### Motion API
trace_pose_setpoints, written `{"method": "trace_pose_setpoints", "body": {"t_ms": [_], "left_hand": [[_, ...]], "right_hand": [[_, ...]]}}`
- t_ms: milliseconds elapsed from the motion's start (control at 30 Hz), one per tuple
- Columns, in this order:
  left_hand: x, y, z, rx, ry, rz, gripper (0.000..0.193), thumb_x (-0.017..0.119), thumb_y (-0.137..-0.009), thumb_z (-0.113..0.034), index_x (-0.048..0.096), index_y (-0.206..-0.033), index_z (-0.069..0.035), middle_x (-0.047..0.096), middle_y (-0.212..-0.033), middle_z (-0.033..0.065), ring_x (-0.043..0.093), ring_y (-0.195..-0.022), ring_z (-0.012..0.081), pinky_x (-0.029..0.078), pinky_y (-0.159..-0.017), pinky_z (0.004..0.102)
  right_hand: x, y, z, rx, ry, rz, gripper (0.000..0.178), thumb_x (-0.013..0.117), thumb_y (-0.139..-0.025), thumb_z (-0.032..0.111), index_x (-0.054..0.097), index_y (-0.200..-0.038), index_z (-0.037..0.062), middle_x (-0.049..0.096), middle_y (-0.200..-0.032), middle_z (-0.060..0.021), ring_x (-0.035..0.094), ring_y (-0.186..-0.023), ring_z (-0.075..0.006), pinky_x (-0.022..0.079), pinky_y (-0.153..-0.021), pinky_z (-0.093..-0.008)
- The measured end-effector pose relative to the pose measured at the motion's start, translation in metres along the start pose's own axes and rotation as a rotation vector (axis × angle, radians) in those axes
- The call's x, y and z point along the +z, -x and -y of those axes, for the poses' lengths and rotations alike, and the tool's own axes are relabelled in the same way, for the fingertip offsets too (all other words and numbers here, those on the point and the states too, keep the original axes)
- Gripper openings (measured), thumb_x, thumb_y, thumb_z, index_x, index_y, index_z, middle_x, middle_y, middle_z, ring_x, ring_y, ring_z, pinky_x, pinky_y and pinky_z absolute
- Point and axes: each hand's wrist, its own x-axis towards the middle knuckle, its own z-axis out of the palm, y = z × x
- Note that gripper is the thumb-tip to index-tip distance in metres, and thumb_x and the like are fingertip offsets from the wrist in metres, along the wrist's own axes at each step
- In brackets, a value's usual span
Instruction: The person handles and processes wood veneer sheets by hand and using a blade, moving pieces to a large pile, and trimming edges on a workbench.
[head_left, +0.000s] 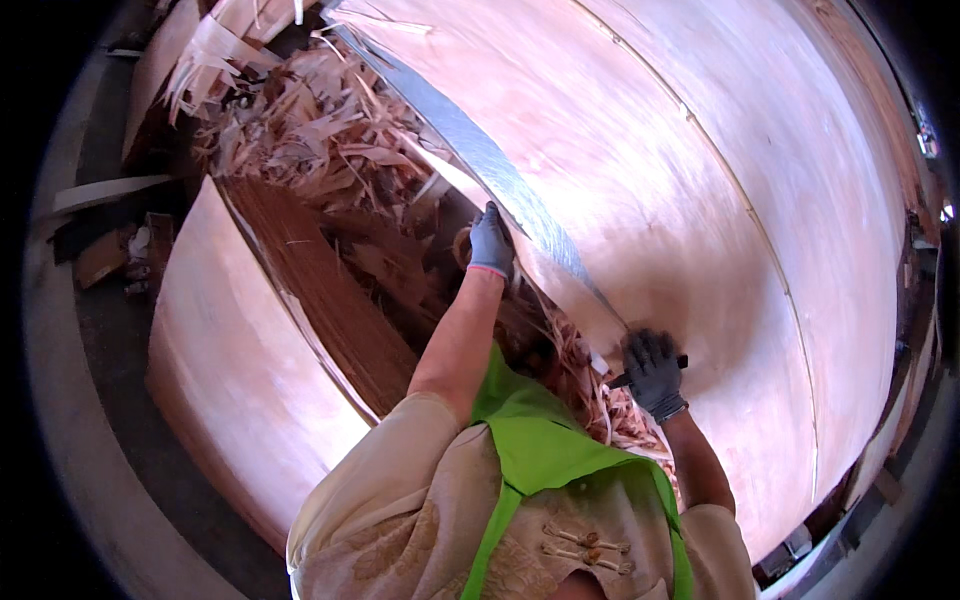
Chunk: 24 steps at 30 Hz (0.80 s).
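My left hand point(490, 243), in a grey glove with a red cuff edge, is closed on the near edge of a pale wood veneer strip point(562, 292). My right hand point(652, 372), in a dark glove, lies low over a large veneer sheet point(630, 150). Its fingers wrap round a dark-handled tool point(683, 361), whose working end I cannot make out. Between the strip and the sheet runs a long bluish-grey wedge point(500, 170), narrowing to a point just beyond my right hand.
Torn veneer scraps point(330, 130) fill the gap between the large sheet and another veneer stack point(250, 350) on the left. A thin raised ridge point(720, 160) crosses the sheet. Wood pieces point(100, 255) lie on the floor at far left.
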Motion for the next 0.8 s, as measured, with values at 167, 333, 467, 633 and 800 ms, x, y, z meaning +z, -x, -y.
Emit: {"method": "trace_pose_setpoints", "body": {"t_ms": [167, 333, 467, 633, 800], "left_hand": [[-0.009, -0.022, 0.062, -0.316, 0.246, -0.137, 0.037, 0.037, -0.092, -0.027, 0.052, -0.119, -0.007, 0.058, -0.115, 0.0087, 0.051, -0.11, 0.0273, 0.042, -0.092, 0.0423], [-0.059, -0.055, 0.112, -0.128, -0.322, -0.184, 0.035, 0.045, -0.089, -0.03, 0.058, -0.107, -0.003, 0.062, -0.105, 0.0126, 0.057, -0.099, 0.0293, 0.046, -0.082, 0.0391], [-0.14, -0.078, 0.094, 0.085, -1.761, -0.298, 0.035, 0.051, -0.086, -0.032, 0.062, -0.098, -0.001, 0.065, -0.097, 0.0157, 0.062, -0.09, 0.0309, 0.05, -0.073, 0.0365], [-0.164, -0.048, 0.033, 0.189, -1.462, -0.653, 0.04, 0.06, -0.08, -0.037, 0.063, -0.094, 0.001, 0.065, -0.09, 0.0204, 0.062, -0.085, 0.0376, 0.049, -0.072, 0.0411], [-0.259, -0.028, -0.052, 0.356, -1.712, -0.402, 0.034, 0.062, -0.081, -0.026, 0.06, -0.105, -0.002, 0.064, -0.104, 0.0133, 0.061, -0.09, 0.0265, 0.047, -0.079, 0.0346]], "right_hand": [[0.001, 0.003, -0.002, -0.017, 0.008, -0.039, 0.05, 0.056, -0.078, 0.037, 0.055, -0.117, 0.0055, 0.052, -0.124, -0.013, 0.048, -0.114, -0.0327, 0.034, -0.095, -0.0559], [-0.002, -0.003, 0.002, 0.024, -0.075, -0.015, 0.045, 0.055, -0.077, 0.03, 0.056, -0.115, 0.0067, 0.052, -0.124, -0.0119, 0.047, -0.116, -0.0312, 0.034, -0.095, -0.0548], [0.005, -0.002, -0.006, -0.016, -0.031, 0.01, 0.056, 0.055, -0.074, 0.045, 0.055, -0.113, 0.006, 0.052, -0.121, -0.0126, 0.048, -0.111, -0.0317, 0.035, -0.093, -0.0545], [0.004, 0.003, 0.005, 0.064, -0.046, 0.058, 0.052, 0.055, -0.077, 0.038, 0.055, -0.118, 0.0065, 0.046, -0.131, -0.0134, 0.043, -0.119, -0.0318, 0.033, -0.098, -0.0523], [-0.018, 0.0, 0.001, -0.006, -0.072, 0.043, 0.056, 0.055, -0.078, 0.038, 0.049, -0.125, 0.0071, 0.04, -0.138, -0.0119, 0.038, -0.124, -0.0301, 0.028, -0.104, -0.0492]]}}
